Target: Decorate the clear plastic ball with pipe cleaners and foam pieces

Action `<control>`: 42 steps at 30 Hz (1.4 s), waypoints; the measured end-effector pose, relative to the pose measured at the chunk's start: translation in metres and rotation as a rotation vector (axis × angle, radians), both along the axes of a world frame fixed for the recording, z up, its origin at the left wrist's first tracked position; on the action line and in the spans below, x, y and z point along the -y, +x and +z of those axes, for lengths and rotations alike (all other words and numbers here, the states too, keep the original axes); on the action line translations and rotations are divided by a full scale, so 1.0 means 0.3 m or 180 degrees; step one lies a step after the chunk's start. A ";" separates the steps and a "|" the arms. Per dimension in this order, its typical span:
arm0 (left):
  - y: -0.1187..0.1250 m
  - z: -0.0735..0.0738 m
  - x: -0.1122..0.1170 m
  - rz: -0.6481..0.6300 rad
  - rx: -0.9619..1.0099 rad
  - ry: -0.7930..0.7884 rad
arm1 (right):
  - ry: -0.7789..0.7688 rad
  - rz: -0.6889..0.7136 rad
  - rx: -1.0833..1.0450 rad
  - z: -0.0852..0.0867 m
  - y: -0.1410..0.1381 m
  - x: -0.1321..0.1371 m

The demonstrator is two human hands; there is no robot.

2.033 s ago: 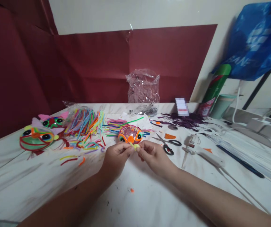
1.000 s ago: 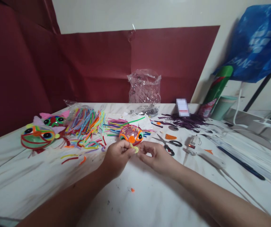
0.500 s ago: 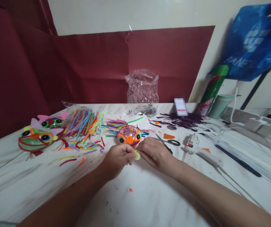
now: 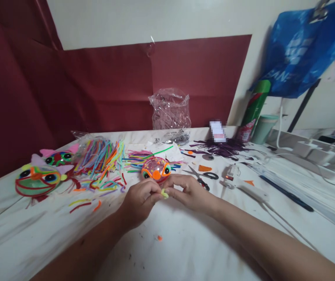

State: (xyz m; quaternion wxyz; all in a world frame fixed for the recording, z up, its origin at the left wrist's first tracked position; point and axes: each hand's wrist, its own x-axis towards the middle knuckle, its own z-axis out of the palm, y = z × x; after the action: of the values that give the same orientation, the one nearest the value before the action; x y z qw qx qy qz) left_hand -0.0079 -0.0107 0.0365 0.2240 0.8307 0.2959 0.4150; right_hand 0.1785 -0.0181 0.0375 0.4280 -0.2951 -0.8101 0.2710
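Between my hands is a small, pale yellow curled pipe cleaner (image 4: pixel 164 194). My left hand (image 4: pixel 140 200) pinches it from the left with thumb and forefinger. From the right, the fingertips of my right hand (image 4: pixel 189 192) are closed on the same piece. Just behind the hands stands a round clear fish-like figure (image 4: pixel 156 168) with orange trim, big stick-on eyes and an orange disc in the middle; its lower edge is partly hidden by my fingers. Open scissors (image 4: pixel 201 176) with black handles lie beyond my right hand.
Two finished-looking figures, one green (image 4: pixel 37 185) and one with pink ears (image 4: pixel 60 156), sit at the left. Bundled pipe cleaners (image 4: pixel 98 156) lie beside them. A hot glue gun (image 4: pixel 247 189), purple strands (image 4: pixel 222 148) and a dark blue pen-like stick (image 4: pixel 286 193) are on the right.
The view has shifted slightly right. My fingers have drawn closer together on the yellow pipe cleaner, whose curl now looks smaller and more covered.
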 end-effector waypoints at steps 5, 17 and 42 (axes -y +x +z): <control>0.009 0.000 -0.001 0.0113 0.0230 -0.0256 | -0.0152 -0.0231 -0.0268 0.014 0.003 0.002; 0.026 -0.044 -0.009 -0.0407 0.1282 -0.2210 | 0.1593 -0.0311 0.0513 -0.011 -0.007 0.013; 0.011 -0.055 -0.068 -0.0119 0.0819 -0.2343 | 0.0040 -0.2033 -0.0915 0.174 0.282 -0.035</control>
State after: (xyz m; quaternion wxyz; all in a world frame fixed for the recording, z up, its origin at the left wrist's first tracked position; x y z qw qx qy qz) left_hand -0.0046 0.0097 0.0200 0.5498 0.6413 0.3792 0.3777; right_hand 0.2631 -0.0077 0.0897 0.6027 -0.4899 -0.6100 0.1571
